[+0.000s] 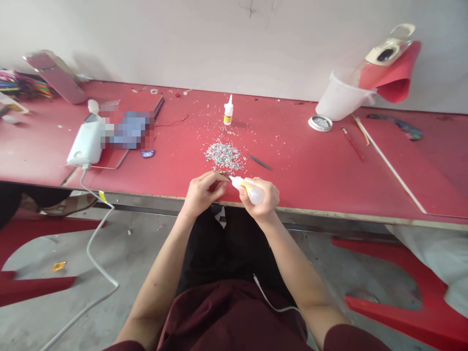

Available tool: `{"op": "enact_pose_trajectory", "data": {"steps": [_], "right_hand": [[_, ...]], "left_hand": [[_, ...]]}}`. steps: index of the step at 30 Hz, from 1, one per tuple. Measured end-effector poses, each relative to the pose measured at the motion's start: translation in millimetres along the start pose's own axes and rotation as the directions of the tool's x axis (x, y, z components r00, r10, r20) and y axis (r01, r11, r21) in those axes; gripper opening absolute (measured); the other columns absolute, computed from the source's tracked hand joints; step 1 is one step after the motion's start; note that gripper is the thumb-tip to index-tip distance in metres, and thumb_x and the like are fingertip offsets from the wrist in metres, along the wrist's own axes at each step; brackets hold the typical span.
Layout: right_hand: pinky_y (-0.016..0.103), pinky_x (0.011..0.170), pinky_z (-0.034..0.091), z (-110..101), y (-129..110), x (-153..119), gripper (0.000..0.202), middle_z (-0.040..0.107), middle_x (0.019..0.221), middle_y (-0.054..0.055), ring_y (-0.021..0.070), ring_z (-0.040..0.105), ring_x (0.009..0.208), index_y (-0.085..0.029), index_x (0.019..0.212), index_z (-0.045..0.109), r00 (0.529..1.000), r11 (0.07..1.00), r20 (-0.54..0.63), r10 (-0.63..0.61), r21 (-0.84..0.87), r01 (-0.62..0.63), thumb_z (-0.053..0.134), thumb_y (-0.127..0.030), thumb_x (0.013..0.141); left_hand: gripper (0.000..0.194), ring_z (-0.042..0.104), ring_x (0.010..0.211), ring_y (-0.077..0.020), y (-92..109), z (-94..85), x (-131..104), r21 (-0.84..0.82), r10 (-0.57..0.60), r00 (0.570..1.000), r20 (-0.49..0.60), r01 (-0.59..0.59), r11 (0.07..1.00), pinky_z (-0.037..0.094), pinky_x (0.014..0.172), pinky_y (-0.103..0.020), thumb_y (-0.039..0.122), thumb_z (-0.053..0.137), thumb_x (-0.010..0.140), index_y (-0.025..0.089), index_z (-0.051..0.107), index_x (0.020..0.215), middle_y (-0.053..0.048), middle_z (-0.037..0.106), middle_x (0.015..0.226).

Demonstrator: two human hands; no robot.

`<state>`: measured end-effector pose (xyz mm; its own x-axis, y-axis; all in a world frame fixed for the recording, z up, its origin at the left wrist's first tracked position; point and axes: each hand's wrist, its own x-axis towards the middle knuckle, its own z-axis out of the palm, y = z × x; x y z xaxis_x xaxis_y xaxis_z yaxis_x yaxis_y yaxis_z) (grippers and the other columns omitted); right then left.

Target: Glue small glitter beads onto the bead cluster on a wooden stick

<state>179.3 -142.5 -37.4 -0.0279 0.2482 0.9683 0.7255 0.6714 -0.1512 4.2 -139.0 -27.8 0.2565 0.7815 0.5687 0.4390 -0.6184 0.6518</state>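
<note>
My right hand (263,196) is closed around a white squeeze bottle of glue (253,190), tilted so its thin nozzle points left. The nozzle tip meets a small brownish piece (224,174) pinched in the fingers of my left hand (203,191); its kind is too small to tell. Just beyond my hands lies a pile of tiny pastel and silvery bits (224,156) on the red tabletop (310,170). Right of the pile rests a thin dark tool (260,162), maybe tweezers. A second glue bottle (228,112) with a yellow label stands upright behind the pile.
Left are a white power bank (86,141) with a cable hanging off the edge, and a pink case (54,75). Right are a translucent bucket (341,95) holding a tumbler, a round lid (320,123), a red pen (353,144) and a board (409,165). Red stools flank me.
</note>
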Motion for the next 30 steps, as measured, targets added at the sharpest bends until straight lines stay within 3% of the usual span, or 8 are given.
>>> {"op": "enact_pose_trajectory", "data": {"steps": [14,25,30], "right_hand": [[0.027,0.062,0.052,-2.0,-0.6,1.2,0.031,0.071,0.077,0.002,0.0157,0.066,0.061,-0.019,0.112,0.058,0.999,0.998,0.007,-0.031,0.062,0.031,0.069,-0.027,0.085],[0.028,0.06,0.054,-3.3,1.7,-4.2,0.021,0.07,0.073,0.002,0.0163,0.066,0.06,-0.021,0.103,0.059,0.999,0.997,0.033,-0.031,-0.068,0.033,0.063,-0.035,0.088],[0.026,0.063,0.054,-1.9,0.8,-2.3,0.028,0.071,0.075,0.001,0.016,0.067,0.063,-0.02,0.111,0.059,1.0,0.999,0.006,-0.014,0.033,0.013,0.067,-0.029,0.086]], "left_hand": [[0.01,0.058,0.064,-0.0095,-1.3,1.5,-0.3,0.002,0.028,1.0,0.013,-0.028,1.0,0.046,0.062,-0.02,0.013,0.058,0.085,0.02,0.065,0.088,-0.002,0.071,0.085],[0.009,0.055,0.061,-0.0085,-2.1,1.6,-1.0,0.004,0.046,0.999,0.016,-0.046,0.999,0.045,0.06,-0.02,0.014,0.058,0.086,0.02,0.065,0.088,-0.001,0.07,0.084],[0.008,0.054,0.06,-0.0088,-1.0,0.3,-0.1,0.006,0.023,1.0,0.013,-0.023,1.0,0.045,0.059,-0.02,0.016,0.058,0.086,0.02,0.066,0.087,-0.002,0.07,0.083]]}}
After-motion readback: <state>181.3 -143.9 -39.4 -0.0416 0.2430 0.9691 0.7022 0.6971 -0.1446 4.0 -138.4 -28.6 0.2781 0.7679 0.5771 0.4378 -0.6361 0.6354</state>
